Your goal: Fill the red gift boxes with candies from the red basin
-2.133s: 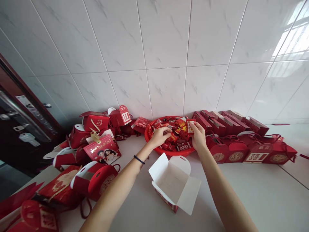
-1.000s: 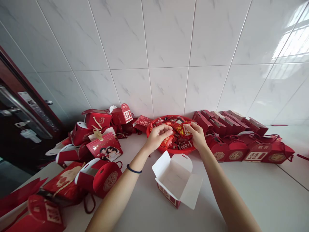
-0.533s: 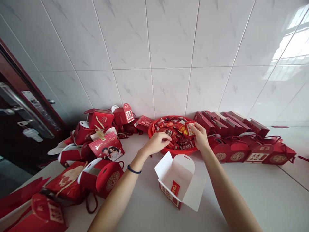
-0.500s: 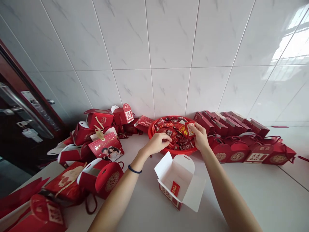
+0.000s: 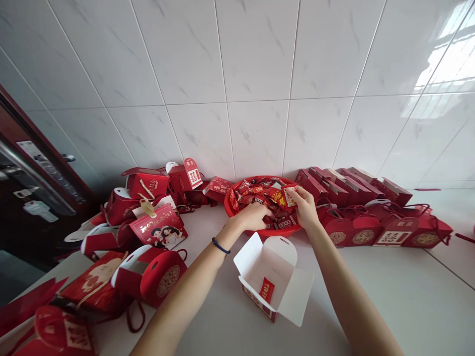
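Observation:
A red basin (image 5: 227, 201) heaped with small wrapped sweets (image 5: 256, 190) stands against the wall. My left hand (image 5: 256, 216) reaches into its front part, fingers curled down among the sweets; whatever they pinch is hidden. At the basin's right side, my right hand (image 5: 305, 205) grips a red-and-white wrapped sweet (image 5: 290, 196) between thumb and fingers. In front of the basin sits an open gift box (image 5: 256, 264), white inside, its flaps spread. One red sweet (image 5: 266, 289) lies in it.
Several red gift boxes (image 5: 159, 225) crowd the left side, some with open tops and cord handles. Two rows of red boxes (image 5: 363, 232) line the right, by the tiled wall (image 5: 256, 133). A dark door (image 5: 33, 198) with a metal handle is at far left.
My left hand has moved right and down, deeper into the sweets. My right hand keeps its sweet at the basin's right side. The view has shifted slightly.

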